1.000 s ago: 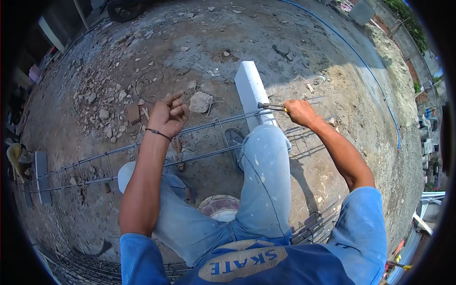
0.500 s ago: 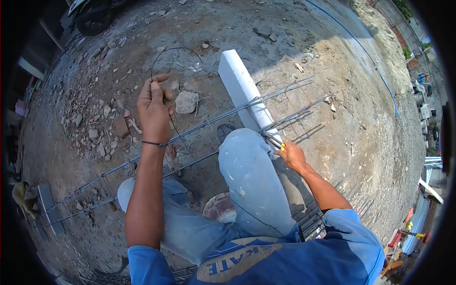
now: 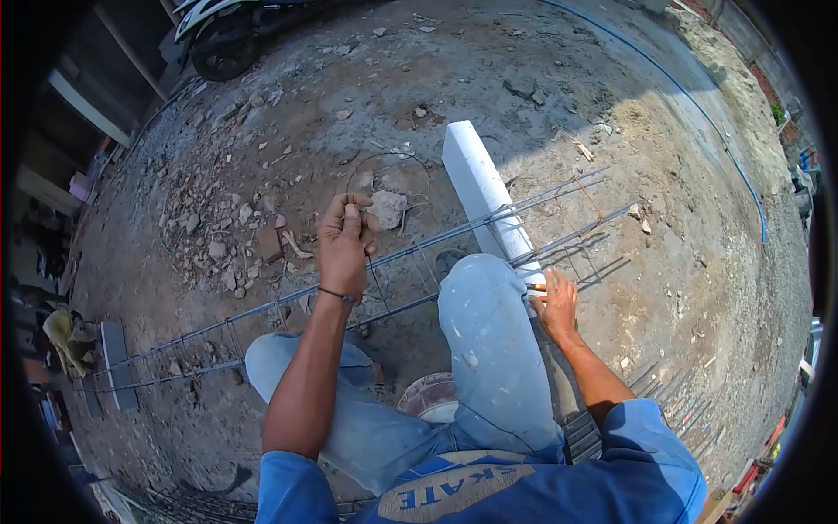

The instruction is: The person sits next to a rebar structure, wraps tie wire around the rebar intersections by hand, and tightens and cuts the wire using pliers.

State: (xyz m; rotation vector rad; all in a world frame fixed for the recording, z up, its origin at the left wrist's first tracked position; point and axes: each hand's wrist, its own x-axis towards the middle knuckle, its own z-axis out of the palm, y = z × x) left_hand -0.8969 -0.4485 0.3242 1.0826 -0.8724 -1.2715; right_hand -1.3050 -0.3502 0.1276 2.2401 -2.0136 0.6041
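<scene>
In the head view, my left hand [image 3: 345,253] is raised over the steel bar cage [image 3: 401,253], its fingers pinched on a thin dark wire [image 3: 384,155] that loops up and away. My right hand [image 3: 559,306] is closed around pliers [image 3: 536,291] beside my knee; only a bit of yellow and red on them shows, and their jaws are hidden. The cage's long bars and thin cross ties run from lower left to upper right. Under its right end lies a long white block [image 3: 491,188]. A second pale block [image 3: 117,362] supports the far left end.
Rubble and a grey stone chunk [image 3: 387,210] lie beyond the cage. A red-rimmed round object [image 3: 428,397] sits between my legs. Loose steel bars [image 3: 583,434] lie by my right side. A blue hose [image 3: 663,79] crosses the ground; a motorbike [image 3: 223,48] stands at upper left.
The view has shifted, so the scene sits further right and lower. My left hand still pinches the wire. The pliers now sit further inside my right hand, and its fingers point more upward.
</scene>
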